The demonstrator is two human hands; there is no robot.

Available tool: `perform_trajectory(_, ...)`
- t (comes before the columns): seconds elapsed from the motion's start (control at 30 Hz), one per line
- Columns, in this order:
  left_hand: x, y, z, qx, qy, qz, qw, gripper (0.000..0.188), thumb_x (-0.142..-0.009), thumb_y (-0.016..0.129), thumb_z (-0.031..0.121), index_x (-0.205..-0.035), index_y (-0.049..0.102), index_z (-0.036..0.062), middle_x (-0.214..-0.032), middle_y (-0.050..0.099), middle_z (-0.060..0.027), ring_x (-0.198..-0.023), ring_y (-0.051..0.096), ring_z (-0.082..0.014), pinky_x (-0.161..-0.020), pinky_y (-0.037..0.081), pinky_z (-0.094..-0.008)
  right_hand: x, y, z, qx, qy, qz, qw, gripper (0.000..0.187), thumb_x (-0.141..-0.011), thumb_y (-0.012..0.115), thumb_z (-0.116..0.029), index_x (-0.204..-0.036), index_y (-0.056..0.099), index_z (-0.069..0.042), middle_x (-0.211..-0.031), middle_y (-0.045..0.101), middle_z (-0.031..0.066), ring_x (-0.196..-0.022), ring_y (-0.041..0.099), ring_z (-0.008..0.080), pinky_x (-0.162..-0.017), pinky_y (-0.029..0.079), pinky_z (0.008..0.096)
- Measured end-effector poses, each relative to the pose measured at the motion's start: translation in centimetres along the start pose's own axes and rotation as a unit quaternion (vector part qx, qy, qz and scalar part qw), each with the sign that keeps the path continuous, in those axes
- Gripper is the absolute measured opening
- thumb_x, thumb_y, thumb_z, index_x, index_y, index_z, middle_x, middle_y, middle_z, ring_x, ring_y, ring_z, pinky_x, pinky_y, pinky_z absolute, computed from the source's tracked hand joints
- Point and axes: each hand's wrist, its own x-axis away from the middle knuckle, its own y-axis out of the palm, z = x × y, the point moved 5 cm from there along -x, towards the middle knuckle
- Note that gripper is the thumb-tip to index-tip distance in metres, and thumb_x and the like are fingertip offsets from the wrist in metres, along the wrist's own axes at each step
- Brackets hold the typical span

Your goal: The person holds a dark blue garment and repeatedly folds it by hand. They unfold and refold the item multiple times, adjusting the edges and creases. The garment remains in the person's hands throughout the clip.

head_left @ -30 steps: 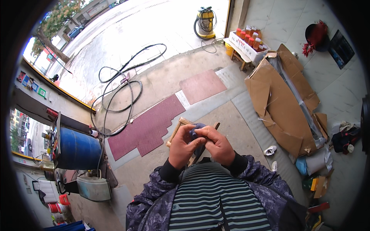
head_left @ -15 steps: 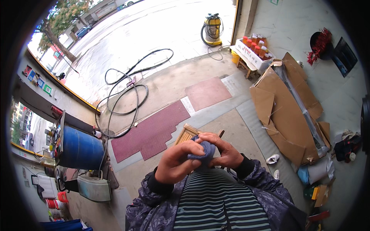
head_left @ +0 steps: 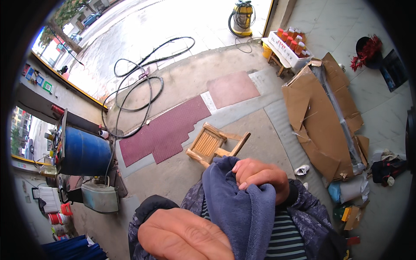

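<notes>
A blue-grey towel [head_left: 238, 216] runs from the middle of my body down to the lower edge of the picture, in long loose folds. My right hand [head_left: 262, 175] is closed over its upper part, fingers curled into the fabric. Large and close at the lower left, my left hand [head_left: 186, 236] lies against the towel's left side. Its fingers are pressed together around the cloth, with the tips cut off by the picture's edge. Just beyond the towel stands a small wooden chair [head_left: 208, 145] on the concrete floor.
A blue barrel [head_left: 86, 151] and a grey tank [head_left: 100, 198] stand at left. Black hose [head_left: 149, 102] lies coiled near the doorway, beside a maroon mat [head_left: 167, 134]. Flattened cardboard [head_left: 320, 125], a box of red-capped bottles [head_left: 288, 50] and a yellow vacuum cleaner [head_left: 242, 19] are at right.
The bunched towel has opened out into a long length toward me. My left hand has come down and nearer, away from the right hand. More of the wooden chair shows.
</notes>
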Motion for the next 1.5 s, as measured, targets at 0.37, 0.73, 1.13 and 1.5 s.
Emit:
perform_trajectory(0.37, 2.0, -0.5, -2.4, 0.042, 0.093, -0.020, 0.995, 0.009, -0.098, 0.073, -0.003, -0.095, 0.068, -0.0089, -0.095, 0.071, -0.0307, -0.078, 0.070, -0.0400, -0.068, 0.059, -0.0450, 0.2, 0.1, 0.4, 0.010, 0.014, 0.030, 0.999, 0.031, -0.088, 0.081, -0.006, -0.115, 0.069, 0.003, -0.099, 0.070, 0.0158, -0.092, 0.068, 0.0297, -0.100, 0.050, 0.0538)
perform_trajectory(0.73, 1.9, -1.1, -3.8, 0.111, 0.091, -0.034, 0.989, 0.017, -0.097, 0.079, 0.011, -0.096, 0.076, -0.0049, -0.108, 0.072, -0.0334, -0.088, 0.071, -0.0407, -0.076, 0.058, -0.0441, 0.8, -0.7, -0.5, 0.004, 0.011, 0.034, 0.999, 0.031, -0.089, 0.080, -0.008, -0.115, 0.068, 0.003, -0.100, 0.070, 0.0161, -0.092, 0.068, 0.0302, -0.097, 0.051, 0.0535)
perform_trajectory(1.13, 1.0, -0.6, -6.2, 0.271, 0.043, 0.035, 0.961, 0.024, -0.090, 0.086, 0.010, -0.103, 0.070, -0.0023, -0.096, 0.075, -0.0180, -0.078, 0.071, -0.0224, -0.071, 0.052, -0.0301, 0.8, 0.2, 0.7, -0.018, 0.003, 0.072, 0.997, 0.027, -0.092, 0.079, -0.011, -0.113, 0.068, 0.001, -0.096, 0.070, 0.0132, -0.089, 0.066, 0.0276, -0.096, 0.049, 0.0510)
perform_trajectory(1.5, 0.7, -1.1, -5.7, 0.275, 0.086, 0.167, 0.943, 0.014, -0.093, 0.082, 0.009, -0.098, 0.072, 0.0017, -0.091, 0.075, -0.0165, -0.072, 0.070, -0.0212, -0.070, 0.048, -0.0317, -0.3, 0.6, 1.0, 0.002, 0.006, 0.076, 0.997, 0.025, -0.091, 0.079, -0.011, -0.111, 0.068, -0.001, -0.092, 0.070, 0.0116, -0.085, 0.067, 0.0269, -0.095, 0.050, 0.0508)
